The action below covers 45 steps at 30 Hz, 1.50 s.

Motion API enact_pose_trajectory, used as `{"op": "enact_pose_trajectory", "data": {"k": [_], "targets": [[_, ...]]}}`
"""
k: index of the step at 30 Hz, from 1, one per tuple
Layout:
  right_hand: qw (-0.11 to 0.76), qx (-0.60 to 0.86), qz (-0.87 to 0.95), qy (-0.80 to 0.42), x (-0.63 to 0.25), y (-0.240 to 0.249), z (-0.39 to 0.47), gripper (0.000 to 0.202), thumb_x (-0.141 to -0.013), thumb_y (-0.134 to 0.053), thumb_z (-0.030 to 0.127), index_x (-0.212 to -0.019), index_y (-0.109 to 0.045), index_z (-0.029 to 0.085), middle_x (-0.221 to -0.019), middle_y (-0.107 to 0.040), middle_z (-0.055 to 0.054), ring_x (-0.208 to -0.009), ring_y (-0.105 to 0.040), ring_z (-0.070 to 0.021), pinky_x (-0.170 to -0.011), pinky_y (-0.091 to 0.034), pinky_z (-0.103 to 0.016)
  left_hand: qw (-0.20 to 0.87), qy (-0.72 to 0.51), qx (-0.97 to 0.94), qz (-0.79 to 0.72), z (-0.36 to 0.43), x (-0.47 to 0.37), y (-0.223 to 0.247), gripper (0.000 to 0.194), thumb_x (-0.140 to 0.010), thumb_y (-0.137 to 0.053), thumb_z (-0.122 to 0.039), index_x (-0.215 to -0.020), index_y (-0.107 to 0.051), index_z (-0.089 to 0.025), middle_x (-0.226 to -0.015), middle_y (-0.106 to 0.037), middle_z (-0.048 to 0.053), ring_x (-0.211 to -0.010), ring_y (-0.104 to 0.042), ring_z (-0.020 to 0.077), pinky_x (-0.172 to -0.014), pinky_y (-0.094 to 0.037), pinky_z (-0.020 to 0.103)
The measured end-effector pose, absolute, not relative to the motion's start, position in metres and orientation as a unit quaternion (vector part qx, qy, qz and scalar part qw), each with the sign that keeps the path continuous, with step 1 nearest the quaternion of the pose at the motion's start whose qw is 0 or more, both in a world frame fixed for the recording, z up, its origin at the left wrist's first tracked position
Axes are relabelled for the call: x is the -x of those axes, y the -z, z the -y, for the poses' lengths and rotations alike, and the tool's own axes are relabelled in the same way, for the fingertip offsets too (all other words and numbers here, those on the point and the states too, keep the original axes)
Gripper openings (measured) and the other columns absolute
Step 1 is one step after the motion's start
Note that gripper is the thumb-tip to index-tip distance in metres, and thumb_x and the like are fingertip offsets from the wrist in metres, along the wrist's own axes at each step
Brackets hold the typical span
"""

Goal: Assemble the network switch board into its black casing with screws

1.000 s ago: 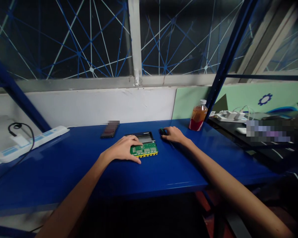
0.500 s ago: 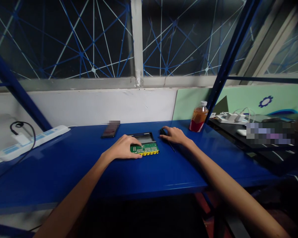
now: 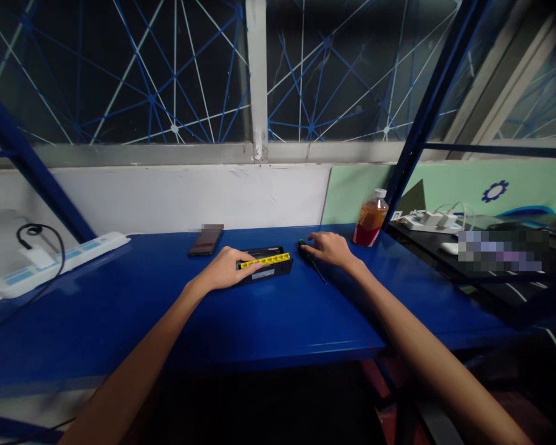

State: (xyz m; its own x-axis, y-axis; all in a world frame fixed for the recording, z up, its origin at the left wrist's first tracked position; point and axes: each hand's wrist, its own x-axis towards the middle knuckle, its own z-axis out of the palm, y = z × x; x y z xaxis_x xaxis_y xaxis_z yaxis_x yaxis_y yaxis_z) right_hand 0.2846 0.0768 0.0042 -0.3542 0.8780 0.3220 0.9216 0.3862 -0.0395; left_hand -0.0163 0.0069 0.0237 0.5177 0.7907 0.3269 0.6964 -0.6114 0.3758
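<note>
— What's in the left hand [image 3: 225, 269]?
— A black device [image 3: 265, 274], tilted up between thumb and fingers, its row of yellow ports [image 3: 273, 259] along the top and its pale-labelled side towards the person.
— And beyond that grip?
— A black case part [image 3: 267, 250], just behind the device and mostly hidden by it.
— By the right hand [image 3: 333, 248]?
— A screwdriver [image 3: 308, 254], dark handle at the fingertips, thin shaft pointing back towards the person.
</note>
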Motion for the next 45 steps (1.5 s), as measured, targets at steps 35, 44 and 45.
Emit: {"op": "enact_pose_trajectory", "data": {"k": [35,44,45], "targets": [[0.219,0.326,0.917,0.077,-0.23,0.012,-0.043,0.071,-0.081,-0.059,0.049,-0.139,-0.036,0.014,-0.126,-0.052,-0.018,-0.108,-0.051,-0.031,-0.081,-0.046,-0.041,0.044,-0.291,-0.826,-0.482,-0.028,0.021,-0.007,0.035,-0.097,-0.038,-0.038,-0.115,-0.064,-0.023,-0.113,-0.062,0.006,-0.103,-0.056,0.0218,-0.093,-0.043,0.037],[0.232,0.352,0.905,0.045,-0.231,0.013,-0.046,0.08,-0.076,-0.06,0.058,-0.136,-0.037,0.011,-0.123,-0.057,-0.019,-0.108,-0.055,-0.0305,-0.084,-0.045,-0.039,0.029,-0.164,-0.856,-0.49,-0.014,0.032,-0.017,0.074,-0.075,-0.062,-0.061,-0.136,-0.046,-0.023,-0.126,-0.051,0.011,-0.111,-0.05,0.0322,-0.097,-0.036,0.046],[0.234,0.357,0.903,0.038,-0.231,0.013,-0.046,0.078,-0.075,-0.061,0.058,-0.134,-0.039,0.012,-0.123,-0.058,-0.018,-0.106,-0.056,-0.0298,-0.083,-0.045,-0.039,0.026,-0.151,-0.859,-0.489,-0.014,0.031,-0.016,0.08,-0.072,-0.064,-0.061,-0.138,-0.043,-0.022,-0.128,-0.05,0.013,-0.114,-0.048,0.0339,-0.097,-0.035,0.047]]}}
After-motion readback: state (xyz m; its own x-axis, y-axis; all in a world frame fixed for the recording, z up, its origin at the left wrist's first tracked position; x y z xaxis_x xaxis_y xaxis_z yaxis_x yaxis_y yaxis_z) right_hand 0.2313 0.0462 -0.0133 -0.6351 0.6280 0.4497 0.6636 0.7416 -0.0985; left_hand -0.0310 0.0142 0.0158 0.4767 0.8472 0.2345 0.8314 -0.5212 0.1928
